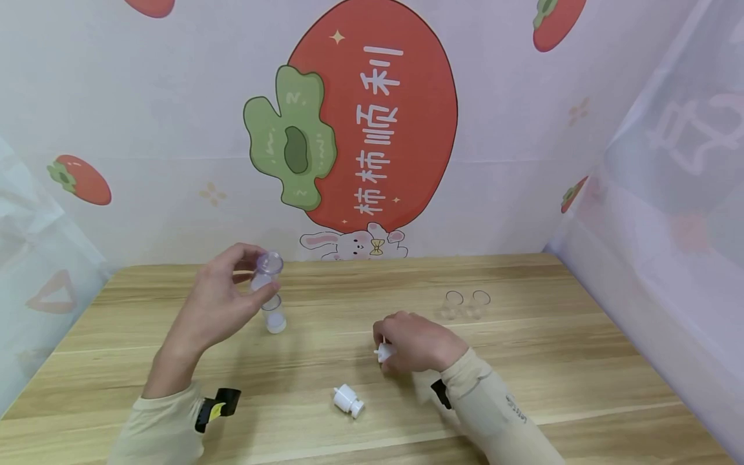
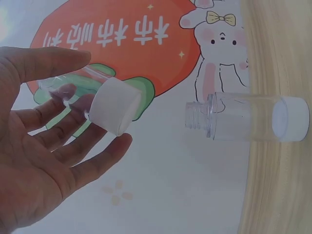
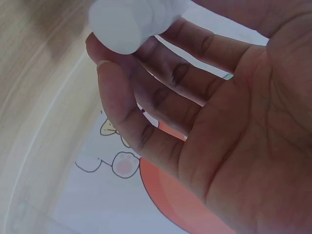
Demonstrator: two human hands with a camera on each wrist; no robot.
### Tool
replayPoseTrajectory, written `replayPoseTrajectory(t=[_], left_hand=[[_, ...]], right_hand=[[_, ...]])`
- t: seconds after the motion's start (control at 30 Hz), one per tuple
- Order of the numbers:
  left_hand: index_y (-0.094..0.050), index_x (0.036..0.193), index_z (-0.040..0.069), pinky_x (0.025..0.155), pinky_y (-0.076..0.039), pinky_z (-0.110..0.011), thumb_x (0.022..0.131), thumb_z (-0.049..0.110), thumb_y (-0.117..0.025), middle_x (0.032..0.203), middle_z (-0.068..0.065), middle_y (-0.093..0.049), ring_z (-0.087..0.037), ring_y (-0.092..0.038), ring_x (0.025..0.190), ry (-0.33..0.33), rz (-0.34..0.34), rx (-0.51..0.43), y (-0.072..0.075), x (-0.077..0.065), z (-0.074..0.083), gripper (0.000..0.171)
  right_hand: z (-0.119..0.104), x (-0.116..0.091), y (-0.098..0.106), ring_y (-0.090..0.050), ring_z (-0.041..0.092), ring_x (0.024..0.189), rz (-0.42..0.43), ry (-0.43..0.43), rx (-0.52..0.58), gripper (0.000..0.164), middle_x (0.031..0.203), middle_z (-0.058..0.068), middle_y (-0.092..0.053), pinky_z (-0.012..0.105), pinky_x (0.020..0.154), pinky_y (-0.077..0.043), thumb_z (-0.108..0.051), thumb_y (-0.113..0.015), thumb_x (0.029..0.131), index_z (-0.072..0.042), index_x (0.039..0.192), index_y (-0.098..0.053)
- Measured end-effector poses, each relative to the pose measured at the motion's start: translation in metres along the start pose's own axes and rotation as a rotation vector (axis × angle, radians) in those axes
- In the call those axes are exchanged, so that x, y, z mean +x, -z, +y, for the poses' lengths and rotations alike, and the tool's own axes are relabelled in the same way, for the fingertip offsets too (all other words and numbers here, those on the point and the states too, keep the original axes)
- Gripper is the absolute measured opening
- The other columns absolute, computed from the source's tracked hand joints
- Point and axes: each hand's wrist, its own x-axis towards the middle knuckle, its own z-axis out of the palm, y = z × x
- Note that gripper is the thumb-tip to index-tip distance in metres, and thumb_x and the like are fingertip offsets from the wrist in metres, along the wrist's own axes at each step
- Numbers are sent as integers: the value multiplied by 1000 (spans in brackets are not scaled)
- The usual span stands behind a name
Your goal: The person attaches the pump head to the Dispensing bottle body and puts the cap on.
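I have the clear bottle aloft, tilted, pinched by the left hand near the standing bottle; the right hand seems to pinch a white pump — contact partly hidden — so I'd keep both holds light.

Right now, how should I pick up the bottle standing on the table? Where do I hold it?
Probably best to grip the standing bottle round its clear body, below the neck, coming from the right. It's upright, and its straight, round sides should suit a grip. The left hand, holding another bottle, crowds its left side.
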Motion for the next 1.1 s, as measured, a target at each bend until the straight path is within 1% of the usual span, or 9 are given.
replayPoseTrajectory(t=[0.2,0.37,0.57,0.7,0.93,1.1], left_hand=[[-62,114,-2,92,-53,-51,83,-4,-78,108,-13,-66,-32,-64,102,-39,5,-10,-6,1,2,36],[-63,114,-1,89,-55,-51,83,-5,-77,107,-12,-67,-30,-65,100,-56,-3,-16,-12,1,2,35],[-63,116,-2,88,-55,-52,84,-3,-77,108,-13,-67,-30,-64,100,-59,-13,-10,-15,1,1,35],[-63,118,-2,87,-55,-53,84,-2,-76,109,-13,-67,-30,-63,100,-62,-29,2,-18,1,1,36],[-64,118,-2,87,-55,-51,85,0,-74,108,-13,-68,-29,-63,100,-54,-53,6,-21,0,1,35],[-65,118,-2,86,-56,-49,84,-1,-75,107,-12,-69,-28,-64,99,-45,-66,-1,-24,1,1,35]], right_hand=[[2,-2,3,-56,14,81,32,3,-2,23,90,-5,-60,28,73,-50,-14,-83,82,-14,99,-68],[3,-4,7,-57,14,83,62,22,12,24,93,-4,-61,29,76,-51,-14,-83,84,-12,103,-70],[5,-6,11,-59,16,84,77,12,17,28,96,-1,-62,32,77,-53,-14,-83,85,-9,109,-70],[7,-7,14,-59,16,84,83,8,27,31,98,0,-62,32,76,-53,-14,-84,85,-7,111,-69],[10,-10,18,-58,14,81,132,44,53,27,95,-1,-61,31,73,-52,-10,-82,84,-7,108,-69],[13,-12,21,-58,14,83,167,63,64,26,96,0,-62,31,73,-52,-9,-81,85,-7,108,-69]])
